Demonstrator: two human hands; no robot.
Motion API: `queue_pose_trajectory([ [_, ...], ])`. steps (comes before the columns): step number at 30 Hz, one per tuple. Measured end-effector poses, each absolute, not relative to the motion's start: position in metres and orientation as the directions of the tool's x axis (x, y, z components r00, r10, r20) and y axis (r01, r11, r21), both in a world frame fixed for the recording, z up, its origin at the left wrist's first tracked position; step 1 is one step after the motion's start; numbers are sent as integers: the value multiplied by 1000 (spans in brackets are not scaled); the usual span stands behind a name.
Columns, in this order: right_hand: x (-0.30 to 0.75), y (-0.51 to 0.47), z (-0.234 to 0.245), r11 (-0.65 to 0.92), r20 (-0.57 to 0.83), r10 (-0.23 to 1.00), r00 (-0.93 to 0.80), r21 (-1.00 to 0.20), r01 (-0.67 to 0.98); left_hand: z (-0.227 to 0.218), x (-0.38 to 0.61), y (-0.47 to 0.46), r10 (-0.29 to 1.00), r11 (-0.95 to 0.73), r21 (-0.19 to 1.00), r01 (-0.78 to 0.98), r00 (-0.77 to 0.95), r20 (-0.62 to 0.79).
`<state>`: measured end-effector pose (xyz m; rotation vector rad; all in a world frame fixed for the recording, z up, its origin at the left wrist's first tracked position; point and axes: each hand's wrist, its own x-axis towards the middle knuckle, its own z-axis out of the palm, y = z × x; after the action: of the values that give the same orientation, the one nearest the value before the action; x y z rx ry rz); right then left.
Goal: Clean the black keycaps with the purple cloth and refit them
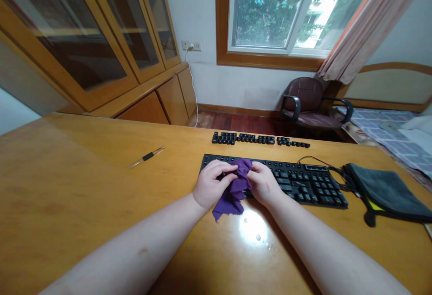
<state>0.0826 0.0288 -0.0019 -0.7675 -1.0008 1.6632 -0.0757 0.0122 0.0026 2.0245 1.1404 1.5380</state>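
Note:
Above the near left part of a black keyboard (297, 185), both hands close on a purple cloth (232, 198). My left hand (214, 182) pinches the cloth between thumb and fingers, and a small dark thing, perhaps a keycap, shows by its fingers. My right hand (265, 182) grips the bunched upper part of the cloth from the other side. One corner of the cloth hangs down toward the desk. The hands and cloth hide part of the keyboard, whose upper left rows show bare key posts. Loose black keycaps (248, 138) stand in rows behind it.
A thin clear tool with a black grip (147, 156) lies on the desk (84, 205) at the left. At the right are a coiled cable (340, 176) and a dark grey pouch (388, 191). A few water drops (258, 237) glisten near the front. An armchair (305, 101) stands beyond the desk.

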Motion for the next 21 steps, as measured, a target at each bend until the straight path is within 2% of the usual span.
queue_pose_trajectory([
  [6,83,26,1,-205,-14,933,-359,-840,-502,1,-77,11,824,-511,741,436,4,566],
  [16,86,31,-4,-293,-22,901,-434,-769,-568,-5,-77,12,855,-474,758,447,28,518],
  [21,86,29,-5,-259,-17,903,-430,-818,-513,-6,-77,12,862,-458,774,437,4,508],
])
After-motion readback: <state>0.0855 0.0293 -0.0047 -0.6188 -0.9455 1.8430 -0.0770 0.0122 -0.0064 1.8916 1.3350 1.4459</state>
